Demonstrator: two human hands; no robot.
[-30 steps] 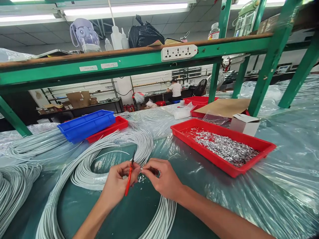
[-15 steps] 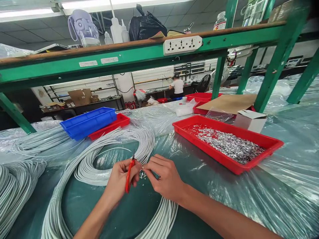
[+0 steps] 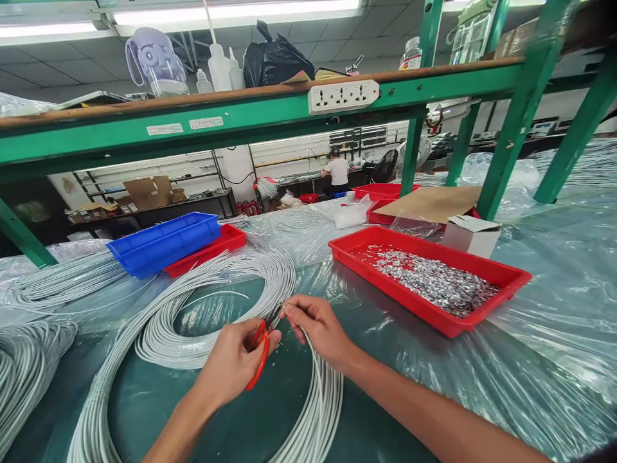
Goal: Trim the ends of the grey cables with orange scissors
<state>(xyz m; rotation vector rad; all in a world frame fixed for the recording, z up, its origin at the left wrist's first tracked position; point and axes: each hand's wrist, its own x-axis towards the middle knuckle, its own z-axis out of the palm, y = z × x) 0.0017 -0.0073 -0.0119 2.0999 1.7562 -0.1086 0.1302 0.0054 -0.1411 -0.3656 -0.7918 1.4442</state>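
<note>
My left hand is closed round red-handled pliers, perhaps small cutters. Their dark jaws point up and right, close to the fingertips of my right hand. Those fingers pinch the end of a white cable, which runs down from the hand toward the loop below. Whether the jaws touch the cable end I cannot tell. Under both hands lies a big coil of white cables on the green tabletop. A few tiny scraps are scattered beneath the fingers.
A red tray of small shiny metal pieces stands to the right, a white box behind it. Blue trays sit at back left. More cable coils lie at left. A green shelf frame crosses above. A person sits far off.
The pliers have swung from upright in my left hand to jaws facing my right fingertips, and their handles have spread. My hands have parted slightly. The whole view has shifted a little.
</note>
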